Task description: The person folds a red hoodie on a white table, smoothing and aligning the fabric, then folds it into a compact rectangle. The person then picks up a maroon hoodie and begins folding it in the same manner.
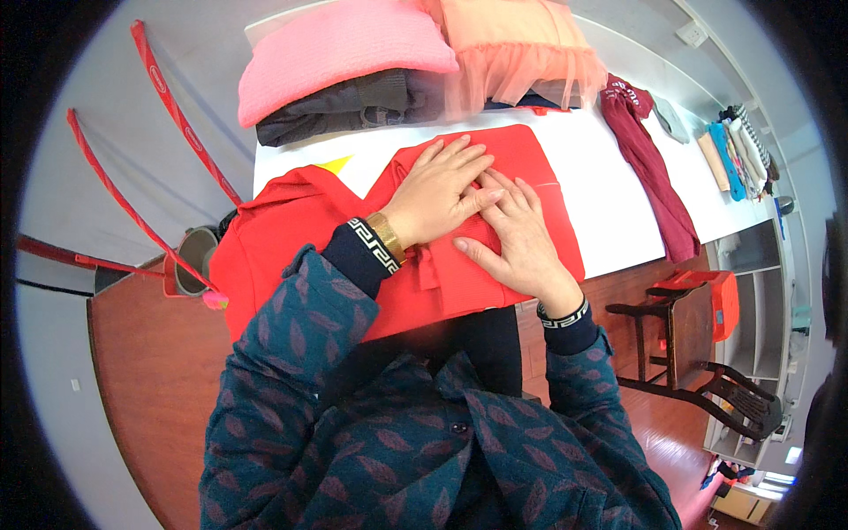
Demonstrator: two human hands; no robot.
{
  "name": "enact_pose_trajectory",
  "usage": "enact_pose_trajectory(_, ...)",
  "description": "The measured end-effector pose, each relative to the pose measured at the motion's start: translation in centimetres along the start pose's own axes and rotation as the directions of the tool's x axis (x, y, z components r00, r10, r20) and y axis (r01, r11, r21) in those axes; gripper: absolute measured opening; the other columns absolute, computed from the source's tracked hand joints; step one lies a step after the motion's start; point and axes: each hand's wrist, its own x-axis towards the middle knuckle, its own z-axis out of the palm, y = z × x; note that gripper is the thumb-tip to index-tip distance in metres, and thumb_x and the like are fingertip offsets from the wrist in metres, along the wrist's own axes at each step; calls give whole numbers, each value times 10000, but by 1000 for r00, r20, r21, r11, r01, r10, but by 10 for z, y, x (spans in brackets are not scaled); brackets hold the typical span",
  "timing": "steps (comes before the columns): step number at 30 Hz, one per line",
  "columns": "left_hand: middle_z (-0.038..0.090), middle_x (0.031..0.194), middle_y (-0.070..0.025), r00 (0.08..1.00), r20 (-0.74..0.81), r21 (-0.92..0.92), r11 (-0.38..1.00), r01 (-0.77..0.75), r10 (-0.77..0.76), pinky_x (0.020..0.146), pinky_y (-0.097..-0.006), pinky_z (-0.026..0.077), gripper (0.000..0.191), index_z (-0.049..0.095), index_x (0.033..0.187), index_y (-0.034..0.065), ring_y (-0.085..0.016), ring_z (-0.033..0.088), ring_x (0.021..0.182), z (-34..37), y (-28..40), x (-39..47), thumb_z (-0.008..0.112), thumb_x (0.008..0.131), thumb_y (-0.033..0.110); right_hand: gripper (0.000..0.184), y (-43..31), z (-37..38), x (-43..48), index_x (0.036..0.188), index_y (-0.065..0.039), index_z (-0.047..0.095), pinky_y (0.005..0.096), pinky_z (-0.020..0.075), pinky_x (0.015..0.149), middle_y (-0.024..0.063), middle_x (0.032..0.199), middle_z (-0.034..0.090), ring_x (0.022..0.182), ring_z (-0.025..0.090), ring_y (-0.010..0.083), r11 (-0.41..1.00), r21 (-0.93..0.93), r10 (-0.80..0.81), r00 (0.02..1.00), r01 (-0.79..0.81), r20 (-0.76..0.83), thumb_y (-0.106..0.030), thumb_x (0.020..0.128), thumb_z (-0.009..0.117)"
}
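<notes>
A red garment point(278, 252), partly folded, spreads over the near edge of the white table. My left hand point(440, 189) lies flat on its upper middle, fingers extended, a gold-coloured band at the wrist. Just to the right, my right hand point(517, 245) rests palm down on the folded part, thumb spread away from its fingers. The hands meet, with the left thumb over the right fingers. Neither one grips the cloth. Beyond the garment's top edge shows a small yellow piece point(336, 164).
Behind lie a pink knit garment point(344, 56) on dark clothing point(338, 106), and a peach garment with tulle point(517, 59). A maroon garment point(639, 159) hangs over the table's point(599, 218) edge. To the right stand a wooden chair point(689, 338) and shelves point(755, 311); red-wrapped poles point(179, 112) are left.
</notes>
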Motion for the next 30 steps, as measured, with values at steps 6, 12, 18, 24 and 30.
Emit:
enact_pose_trajectory(6, 451, 1527, -225, 999, -4, 132, 990, -46, 47, 1233, -495, 168, 768, 537, 1413, -12, -367, 313, 1487, 5, -8, -1, 443, 993, 624, 586, 32, -7, -3, 1422, -90, 559, 530, 208, 1209, 183, 1511, 486, 1470, 363, 323, 993, -96, 76, 997, -76, -2, -433, 951, 620)
enact_pose_trajectory(12, 398, 1562, -229, 999, 34, 218, 976, -17, 9, 1233, -505, 167, 815, 528, 1420, -11, -379, 291, 1494, 6, -6, -2, 472, 964, 662, 532, 73, -23, -9, 1405, -17, 547, 480, 343, 1152, 242, 1490, 483, 1416, 421, 395, 892, -7, 452, 890, -453, -59, -357, 998, 574)
enact_pose_trajectory(18, 395, 1567, -222, 999, 24, 203, 978, -40, 35, 1235, -509, 165, 769, 530, 1421, -1, -370, 277, 1502, 6, -8, -2, 505, 963, 615, 444, 36, -8, -6, 1346, -42, 596, 560, 292, 1154, 213, 1432, 539, 1415, 418, 368, 982, 25, 186, 965, -185, -185, -324, 1007, 549)
enact_pose_trajectory(24, 407, 1558, -220, 998, 28, 204, 977, -58, 53, 1235, -510, 172, 697, 533, 1422, 11, -372, 288, 1495, 5, -11, -2, 559, 942, 516, 383, 18, 4, 2, 1343, -78, 614, 541, 240, 1185, 158, 1411, 571, 1387, 456, 311, 972, -163, 144, 979, -167, -144, -252, 1022, 500)
enact_pose_trajectory(30, 414, 1552, -220, 998, 20, 192, 979, -62, 60, 1231, -517, 177, 693, 535, 1421, 17, -377, 291, 1491, 4, -10, -3, 581, 931, 505, 377, 20, 1, 1, 1336, -61, 611, 536, 239, 1189, 150, 1405, 577, 1385, 458, 310, 976, -162, 120, 982, -143, -142, -215, 1012, 498)
